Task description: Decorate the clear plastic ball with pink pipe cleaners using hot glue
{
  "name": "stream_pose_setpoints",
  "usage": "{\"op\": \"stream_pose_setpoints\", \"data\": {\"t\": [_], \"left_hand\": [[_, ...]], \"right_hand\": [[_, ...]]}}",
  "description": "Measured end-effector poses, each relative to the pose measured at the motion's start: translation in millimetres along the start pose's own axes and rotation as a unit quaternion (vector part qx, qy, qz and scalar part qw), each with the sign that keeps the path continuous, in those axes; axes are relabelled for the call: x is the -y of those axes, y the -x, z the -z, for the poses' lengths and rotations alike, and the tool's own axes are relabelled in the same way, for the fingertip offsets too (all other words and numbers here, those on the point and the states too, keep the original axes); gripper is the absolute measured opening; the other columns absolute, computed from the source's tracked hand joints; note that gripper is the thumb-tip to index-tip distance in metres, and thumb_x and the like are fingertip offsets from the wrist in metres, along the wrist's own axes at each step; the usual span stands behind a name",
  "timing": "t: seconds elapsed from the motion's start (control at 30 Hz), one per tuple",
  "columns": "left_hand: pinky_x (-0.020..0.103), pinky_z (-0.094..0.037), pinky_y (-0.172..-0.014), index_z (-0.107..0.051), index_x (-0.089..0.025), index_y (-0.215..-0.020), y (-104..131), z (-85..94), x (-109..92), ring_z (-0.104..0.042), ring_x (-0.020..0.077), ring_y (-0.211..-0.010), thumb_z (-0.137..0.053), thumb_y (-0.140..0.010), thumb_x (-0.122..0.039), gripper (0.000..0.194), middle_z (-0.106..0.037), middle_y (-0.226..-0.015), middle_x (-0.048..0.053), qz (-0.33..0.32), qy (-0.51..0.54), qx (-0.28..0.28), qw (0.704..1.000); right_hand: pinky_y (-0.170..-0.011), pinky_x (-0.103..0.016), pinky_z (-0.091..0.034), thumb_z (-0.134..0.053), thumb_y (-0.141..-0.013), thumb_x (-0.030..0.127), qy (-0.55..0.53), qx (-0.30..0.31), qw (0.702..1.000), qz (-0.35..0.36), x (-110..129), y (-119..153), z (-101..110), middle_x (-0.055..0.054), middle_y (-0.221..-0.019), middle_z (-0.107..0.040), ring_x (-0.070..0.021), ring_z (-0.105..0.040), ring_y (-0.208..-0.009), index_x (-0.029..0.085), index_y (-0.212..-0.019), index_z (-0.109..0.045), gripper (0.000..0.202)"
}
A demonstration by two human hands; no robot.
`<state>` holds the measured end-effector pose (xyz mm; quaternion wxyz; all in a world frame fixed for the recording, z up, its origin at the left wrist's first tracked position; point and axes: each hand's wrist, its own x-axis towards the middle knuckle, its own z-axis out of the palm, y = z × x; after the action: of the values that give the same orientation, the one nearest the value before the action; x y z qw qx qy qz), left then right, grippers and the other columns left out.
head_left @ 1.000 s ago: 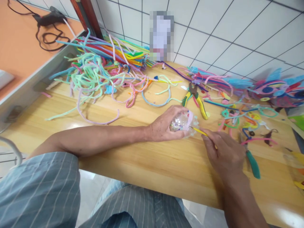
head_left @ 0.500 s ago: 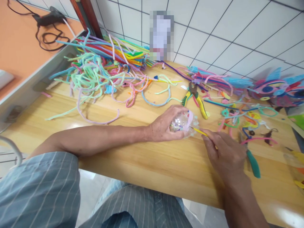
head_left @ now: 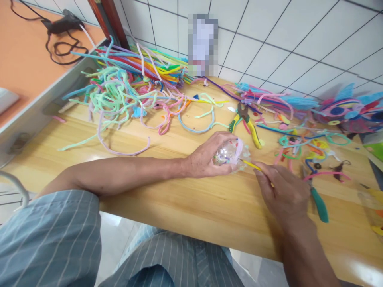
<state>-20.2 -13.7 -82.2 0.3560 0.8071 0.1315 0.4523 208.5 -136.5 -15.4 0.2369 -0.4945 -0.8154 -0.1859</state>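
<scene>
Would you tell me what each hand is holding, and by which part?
Left hand cups a clear ball around its side; right hand pinches a thin yellow stick near its rear end.

Wooden desk against a white tiled wall

The pale wood desk (head_left: 185, 207) meets the dark-grouted tiled wall (head_left: 269, 36) at its far edge; an orange surface (head_left: 20, 56) adjoins its left end.
</scene>
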Motion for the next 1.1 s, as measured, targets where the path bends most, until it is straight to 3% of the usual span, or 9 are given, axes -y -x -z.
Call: {"op": "stream_pose_setpoints", "data": {"t": [0.77, 1.1], "left_hand": [[0.052, -0.052, -0.116, -0.045, -0.022, -0.148, -0.5, 0.2, 0.4, -0.061, 0.0317, -0.137, -0.077, -0.09, -0.041, 0.069, -0.06, -0.144, 0.018, 0.029, 0.009, 0.004, 1.0], [0.053, -0.052, -0.117, -0.046, -0.02, -0.148, -1.5, 0.4, -2.0, -0.061, 0.0326, -0.137, -0.076, -0.091, -0.04, 0.067, -0.06, -0.142, 0.019, 0.012, 0.013, 0.002, 1.0]], "right_hand": [[-0.069, -0.028, -0.052, -0.075, -0.093, 0.005, 0.007, -0.014, 1.0, -0.001, -1.9, -0.3, -0.3, -0.003, -0.088, -0.078, -0.0169, -0.072, -0.074, 0.016, -0.122, -0.072, 0.031], [-0.071, -0.028, -0.052, -0.074, -0.094, 0.006, 0.008, -0.01, 1.0, -0.002, -1.4, -0.7, -2.0, -0.002, -0.092, -0.08, -0.0167, -0.073, -0.077, 0.021, -0.125, -0.072, 0.035]]}}
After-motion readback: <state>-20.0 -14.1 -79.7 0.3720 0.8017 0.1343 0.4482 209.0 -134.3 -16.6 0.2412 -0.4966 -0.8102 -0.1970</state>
